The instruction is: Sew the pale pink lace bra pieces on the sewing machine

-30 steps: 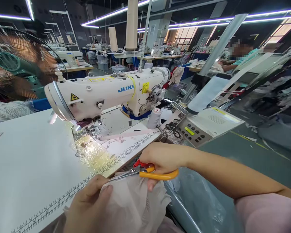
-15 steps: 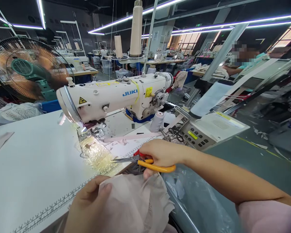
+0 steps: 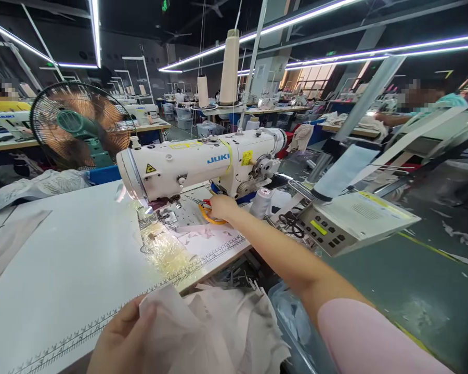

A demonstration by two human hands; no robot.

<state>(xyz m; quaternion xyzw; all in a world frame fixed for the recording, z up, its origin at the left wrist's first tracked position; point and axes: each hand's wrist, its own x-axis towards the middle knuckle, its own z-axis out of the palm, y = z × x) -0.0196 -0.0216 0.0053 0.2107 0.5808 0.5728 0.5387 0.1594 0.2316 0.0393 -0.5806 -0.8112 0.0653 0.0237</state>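
My left hand [image 3: 122, 332] pinches the edge of a pale pink fabric piece [image 3: 214, 327] between thumb and fingers, low in front of the table edge. Out over the table, beneath the arm of the white sewing machine [image 3: 203, 161], my right hand [image 3: 223, 208] is closed on a pair of scissors [image 3: 210, 213] with orange and red handles. The scissor tips point left, toward the needle area. Thin fabric scraps [image 3: 203, 234] lie on the table just in front of the scissors.
A thread cone [image 3: 262, 202] and a control box [image 3: 359, 221] stand right of the machine. A printed ruler [image 3: 140, 306] runs along the front edge of the table [image 3: 81, 249]. Behind is a fan [image 3: 81, 124]. Fabric strips [image 3: 15, 249] lie at left; a clear plastic bin [image 3: 296, 327] sits below right.
My right hand has moved forward with the scissors, from above the fabric to under the machine arm. My left hand still holds the fabric, slightly lower left. The view has shifted left.
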